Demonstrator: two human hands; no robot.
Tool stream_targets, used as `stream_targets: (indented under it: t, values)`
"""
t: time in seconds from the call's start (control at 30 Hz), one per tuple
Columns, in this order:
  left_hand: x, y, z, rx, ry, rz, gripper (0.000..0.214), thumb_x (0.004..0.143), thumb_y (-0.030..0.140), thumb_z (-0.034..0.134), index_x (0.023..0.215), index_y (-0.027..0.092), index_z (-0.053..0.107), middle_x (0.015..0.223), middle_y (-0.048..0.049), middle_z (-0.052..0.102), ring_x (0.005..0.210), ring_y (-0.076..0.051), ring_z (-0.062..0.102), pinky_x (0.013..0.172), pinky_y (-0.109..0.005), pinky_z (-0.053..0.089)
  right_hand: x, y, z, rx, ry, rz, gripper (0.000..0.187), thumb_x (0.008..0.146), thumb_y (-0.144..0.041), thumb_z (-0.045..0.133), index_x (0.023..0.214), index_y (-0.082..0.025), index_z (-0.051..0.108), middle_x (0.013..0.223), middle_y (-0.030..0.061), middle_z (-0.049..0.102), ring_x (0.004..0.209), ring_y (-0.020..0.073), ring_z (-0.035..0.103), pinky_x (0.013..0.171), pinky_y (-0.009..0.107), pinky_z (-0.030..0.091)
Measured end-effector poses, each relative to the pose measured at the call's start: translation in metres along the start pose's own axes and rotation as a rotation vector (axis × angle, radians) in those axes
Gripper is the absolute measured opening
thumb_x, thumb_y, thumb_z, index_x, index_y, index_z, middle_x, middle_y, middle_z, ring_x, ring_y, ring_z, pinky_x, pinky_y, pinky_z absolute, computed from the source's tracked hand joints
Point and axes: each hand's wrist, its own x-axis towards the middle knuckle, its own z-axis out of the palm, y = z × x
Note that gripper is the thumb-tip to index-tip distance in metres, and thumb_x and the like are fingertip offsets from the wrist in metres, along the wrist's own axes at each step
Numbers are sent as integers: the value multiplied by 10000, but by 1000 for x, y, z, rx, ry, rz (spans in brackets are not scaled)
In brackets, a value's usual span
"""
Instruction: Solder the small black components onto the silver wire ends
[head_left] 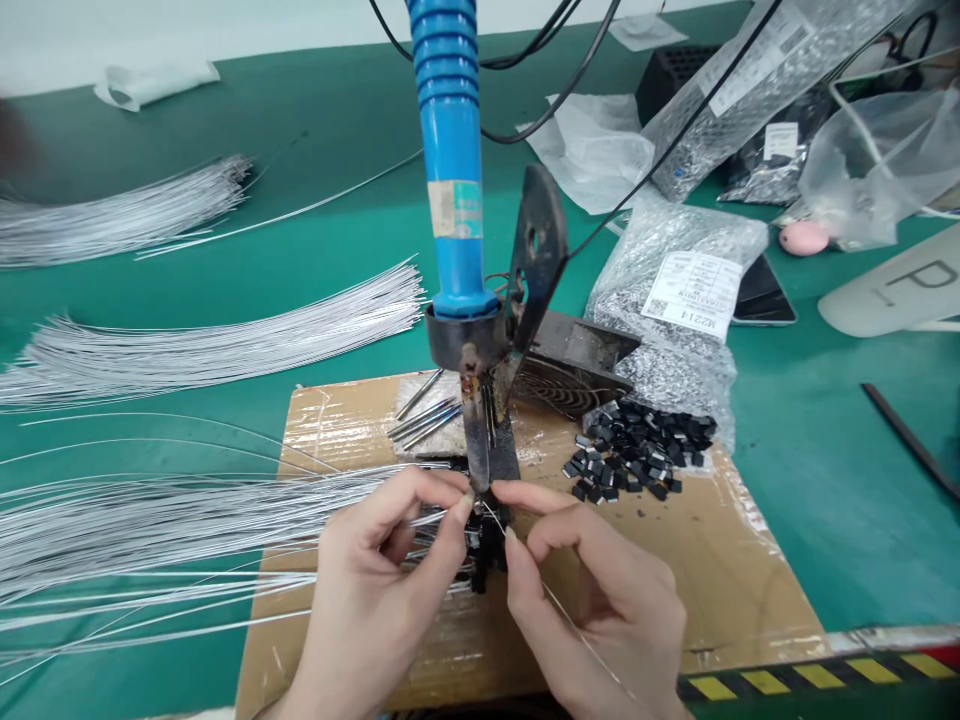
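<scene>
A wire is pinched in the right hand, its end at the tip of the iron. The left hand pinches some piece, too small to recognise. Beyond the right hand lie black parts.

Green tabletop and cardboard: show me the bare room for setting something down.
Bare cardboard lies between the right hand and its own right edge, below the black pieces. Bare green tabletop separates the M2214 bag from the dark strip. Crowded: beneath the blue-handled tool, around the left hand, leftward among the wires.
</scene>
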Motion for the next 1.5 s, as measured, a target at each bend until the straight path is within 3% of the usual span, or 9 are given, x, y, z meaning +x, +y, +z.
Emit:
stream_targets:
  t: [0.53, 1.5]
  values:
    - [-1, 0, -1, 64, -2, -10, 133, 902, 175, 720, 776, 216, 734, 829, -6, 785, 708, -143, 708, 618, -188, 528, 1, 0, 2, 7, 21, -4, 164, 865, -98, 697, 804, -227, 615, 1043, 84, 836, 872, 208, 822, 799, 270, 654]
    - [-2, -5, -1, 82, -9, 3, 113, 911, 194, 719, 807, 236, 736, 876, 13, 789, 781, -146, 737, 605, -167, 518, -3, 2, 3, -15, 37, -42, 178, 856, -56, 706, 823, -209, 621, 1054, 35, 828, 864, 141, 813, 843, 195, 627]
